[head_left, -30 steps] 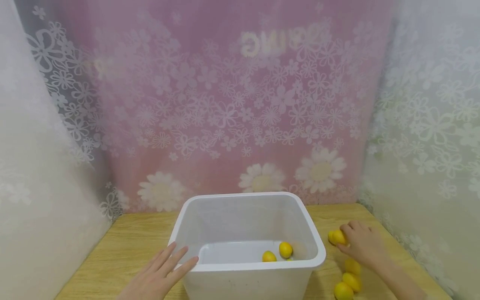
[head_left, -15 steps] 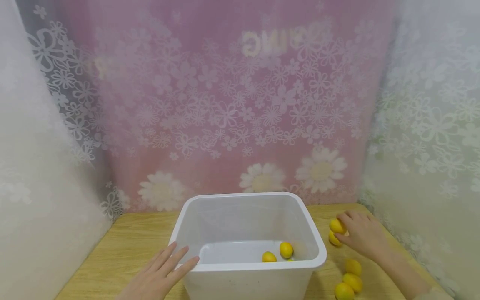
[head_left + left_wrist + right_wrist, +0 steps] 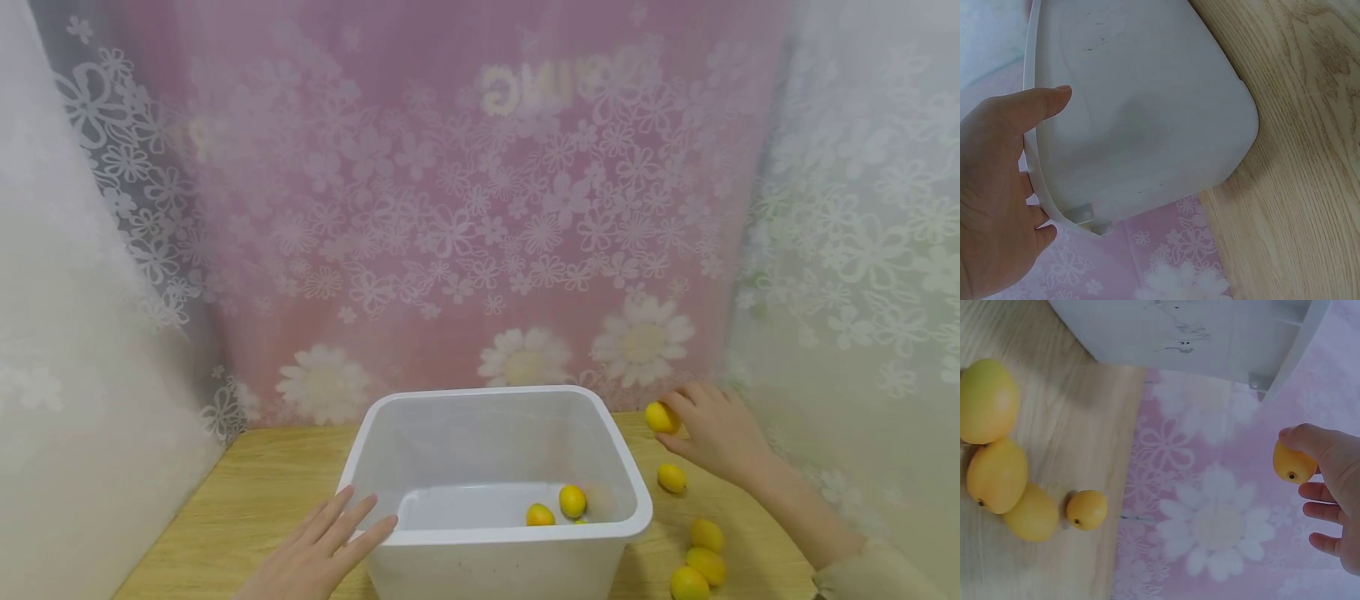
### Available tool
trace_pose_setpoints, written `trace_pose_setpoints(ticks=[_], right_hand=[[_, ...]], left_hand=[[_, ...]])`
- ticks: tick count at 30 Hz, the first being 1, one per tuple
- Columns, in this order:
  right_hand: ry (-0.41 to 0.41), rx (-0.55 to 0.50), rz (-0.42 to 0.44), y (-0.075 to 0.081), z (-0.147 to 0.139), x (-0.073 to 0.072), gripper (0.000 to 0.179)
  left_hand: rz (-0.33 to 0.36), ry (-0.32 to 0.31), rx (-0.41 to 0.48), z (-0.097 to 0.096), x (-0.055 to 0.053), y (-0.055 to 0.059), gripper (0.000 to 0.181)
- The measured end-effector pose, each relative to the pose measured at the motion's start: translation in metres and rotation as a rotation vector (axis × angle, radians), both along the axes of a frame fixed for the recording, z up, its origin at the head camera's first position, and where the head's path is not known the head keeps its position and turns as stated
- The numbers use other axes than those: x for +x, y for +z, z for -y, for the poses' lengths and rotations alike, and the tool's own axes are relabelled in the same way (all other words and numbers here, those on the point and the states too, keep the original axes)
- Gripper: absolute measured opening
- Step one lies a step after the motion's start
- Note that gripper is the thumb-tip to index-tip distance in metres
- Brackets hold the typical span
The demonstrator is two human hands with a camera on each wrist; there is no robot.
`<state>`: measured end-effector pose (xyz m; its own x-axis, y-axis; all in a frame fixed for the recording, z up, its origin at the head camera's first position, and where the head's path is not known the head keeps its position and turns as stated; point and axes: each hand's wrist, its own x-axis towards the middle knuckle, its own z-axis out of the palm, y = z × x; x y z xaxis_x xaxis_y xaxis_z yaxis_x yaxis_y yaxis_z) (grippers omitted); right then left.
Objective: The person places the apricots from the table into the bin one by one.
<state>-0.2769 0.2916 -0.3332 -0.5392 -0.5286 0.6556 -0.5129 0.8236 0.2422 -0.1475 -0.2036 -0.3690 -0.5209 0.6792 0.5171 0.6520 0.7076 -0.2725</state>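
A person's right hand [image 3: 716,429] pinched a yellow fruit [image 3: 660,418] between thumb and fingertips, off the table [image 3: 273,471], near the far-right corner of a white tub [image 3: 487,537]. The left hand [image 3: 318,542] touched the tub's near-left rim, fingers straight and spread. Loose fruits [image 3: 572,502] showed inside; four others [image 3: 707,567] lay right of the tub.

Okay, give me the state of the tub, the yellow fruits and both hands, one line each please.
White plastic tub: upright, open-topped, fruit inside.
Yellow fruits in the tub: lying at the bottom, not all fully visible.
Held fruit: off the table.
Lone fruit: on the table.
Three grouped fruits: on the table, seemingly touching.
Left hand: at the tub's rim, fingers spread.
Right hand: gripping one fruit.
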Motion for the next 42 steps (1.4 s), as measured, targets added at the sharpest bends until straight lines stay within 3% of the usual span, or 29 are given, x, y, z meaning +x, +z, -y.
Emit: trace_pose_setpoints(ticks=[2, 16, 33, 38, 42], right_hand=[[0.018, 0.002, -0.013, 0.006, 0.004, 0.0, 0.042], [0.123, 0.039, -0.084, 0.03, 0.028, -0.005, 0.038], [0.028, 0.05, 0.134, 0.04, 0.063, -0.009, 0.043], [0.006, 0.062, 0.156, 0.038, 0.074, -0.012, 0.041], [0.032, 0.059, 0.152, 0.036, 0.082, -0.015, 0.039]], left_hand=[[0.001, 0.002, 0.001, 0.0, 0.0, -0.001, 0.083], [0.001, 0.006, 0.005, 0.001, -0.001, -0.001, 0.084], [0.007, 0.004, 0.008, 0.0, 0.0, -0.001, 0.083], [0.012, 0.012, 0.007, 0.0, 0.0, -0.002, 0.084], [0.004, 0.019, 0.005, 0.001, 0.001, -0.002, 0.085]])
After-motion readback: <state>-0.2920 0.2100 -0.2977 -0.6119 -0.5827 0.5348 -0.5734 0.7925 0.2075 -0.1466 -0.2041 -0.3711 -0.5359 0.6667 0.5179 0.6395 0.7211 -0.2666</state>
